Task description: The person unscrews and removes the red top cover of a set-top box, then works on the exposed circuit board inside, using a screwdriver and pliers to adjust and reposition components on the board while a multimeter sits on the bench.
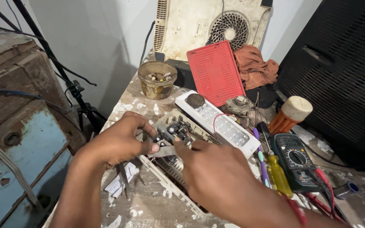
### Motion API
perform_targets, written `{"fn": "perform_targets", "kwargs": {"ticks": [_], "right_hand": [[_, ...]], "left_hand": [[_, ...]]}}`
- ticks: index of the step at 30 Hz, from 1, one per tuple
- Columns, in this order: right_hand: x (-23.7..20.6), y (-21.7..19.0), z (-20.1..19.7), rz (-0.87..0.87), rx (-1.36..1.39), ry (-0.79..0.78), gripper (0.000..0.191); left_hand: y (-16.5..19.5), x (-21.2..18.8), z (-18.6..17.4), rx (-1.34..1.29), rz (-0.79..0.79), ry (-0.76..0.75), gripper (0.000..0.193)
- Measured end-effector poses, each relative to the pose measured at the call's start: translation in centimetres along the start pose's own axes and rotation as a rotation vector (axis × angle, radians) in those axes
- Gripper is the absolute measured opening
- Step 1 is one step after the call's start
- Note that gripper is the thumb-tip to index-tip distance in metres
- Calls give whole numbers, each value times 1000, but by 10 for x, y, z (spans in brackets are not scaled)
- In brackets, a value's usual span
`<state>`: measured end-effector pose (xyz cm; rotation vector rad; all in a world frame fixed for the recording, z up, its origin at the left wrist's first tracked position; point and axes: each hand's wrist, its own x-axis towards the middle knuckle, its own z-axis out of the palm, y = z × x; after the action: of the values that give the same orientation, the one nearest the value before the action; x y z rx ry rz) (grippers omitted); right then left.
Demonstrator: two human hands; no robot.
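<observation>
Both hands on a small circuit board over an opened white lamp casing, multimeter alongside

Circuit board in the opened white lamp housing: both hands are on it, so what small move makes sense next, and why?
Probably lift the circuit board slightly away from the white housing. The left hand pinches its near edge, the right hand has a fingertip against it, and a thin red wire runs toward the LED panel, so any lift should be gentle.
</observation>
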<state>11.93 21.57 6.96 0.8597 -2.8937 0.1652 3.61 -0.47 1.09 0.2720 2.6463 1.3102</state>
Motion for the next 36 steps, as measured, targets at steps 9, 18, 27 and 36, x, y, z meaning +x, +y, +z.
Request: {"fn": "perform_targets", "kwargs": {"ticks": [9,18,27,36], "right_hand": [[7,-3,11,35,-10,-36,50],[-10,9,-5,-31,47,-80,44],[20,7,-3,43,19,-126,44],[5,25,-28,-14,193,-62,45]], "left_hand": [[1,-2,0,23,73,21,36],[6,1,4,21,-67,22,42],[-1,5,8,2,17,32,39],[8,2,10,-16,-104,36,38]]}}
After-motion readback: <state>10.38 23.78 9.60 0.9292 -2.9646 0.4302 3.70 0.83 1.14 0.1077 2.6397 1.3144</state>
